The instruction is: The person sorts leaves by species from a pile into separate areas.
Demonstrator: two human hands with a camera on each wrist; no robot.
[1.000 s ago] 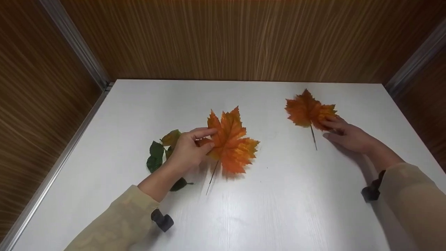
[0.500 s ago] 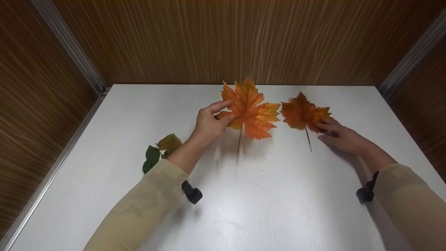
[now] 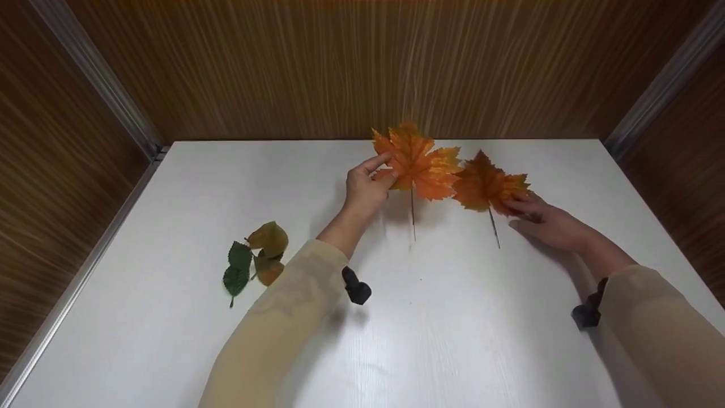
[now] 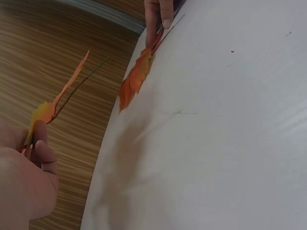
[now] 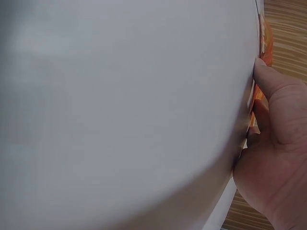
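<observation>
My left hand (image 3: 365, 190) pinches an orange maple leaf (image 3: 423, 161) by its left lobe, thumb in front and fingers behind. The leaf is held up off the table, its thin stem pointing down. In the left wrist view this leaf (image 4: 42, 113) shows nearly edge-on above the table edge. A second, darker orange maple leaf (image 3: 477, 182) lies at the back right, and the first leaf's right tip overlaps it in the head view. The fingers of my right hand (image 3: 555, 225) rest on its right lobe, with the thumb apart, lower on the table side.
On the left of the white table (image 3: 453, 340) lies a sprig of green leaves (image 3: 238, 266) with brownish-green leaves (image 3: 271, 239) beside them. A wood-grain panel (image 3: 340, 68) rises along the back edge, and similar panels stand at both sides.
My left hand has carried its maple leaf up and to the right, from near the green leaves to beside the second maple leaf. The right hand stays on its leaf.
</observation>
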